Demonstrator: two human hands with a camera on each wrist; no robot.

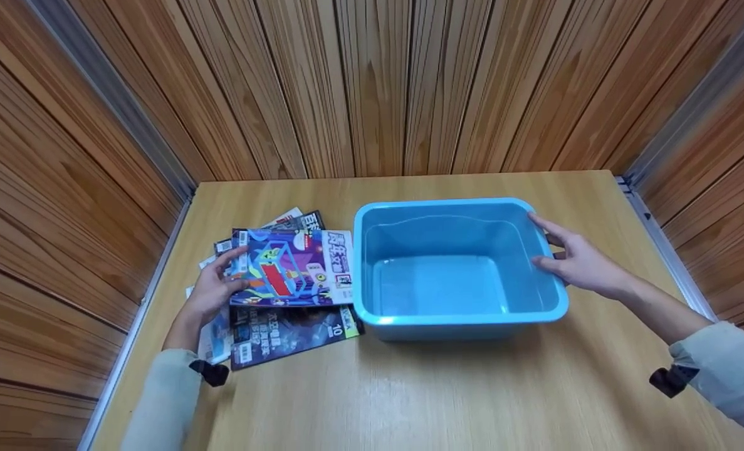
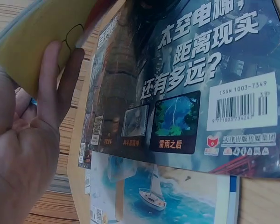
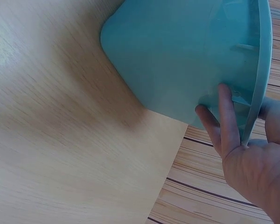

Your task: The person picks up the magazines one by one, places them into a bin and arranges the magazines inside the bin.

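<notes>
A light blue plastic tub (image 1: 459,319) stands empty in the middle of the wooden table (image 1: 447,394). My right hand (image 1: 566,257) grips its right rim; in the right wrist view the fingers (image 3: 224,121) lie under the rim of the tub (image 3: 177,56) and the thumb sits on the inner side. Left of the tub lies a loose pile of magazines. My left hand (image 1: 224,275) pinches the left edge of the top colourful magazine (image 1: 290,266), thumb above. The left wrist view shows the fingers (image 2: 51,84) under its raised pale underside (image 2: 32,37).
Under the top magazine lie a dark magazine (image 1: 296,332) with a barcode (image 2: 240,100) and one with a sailboat picture (image 2: 168,196). Wood-panelled walls (image 1: 372,81) close the table in at the back and both sides. Bare tabletop runs along the front.
</notes>
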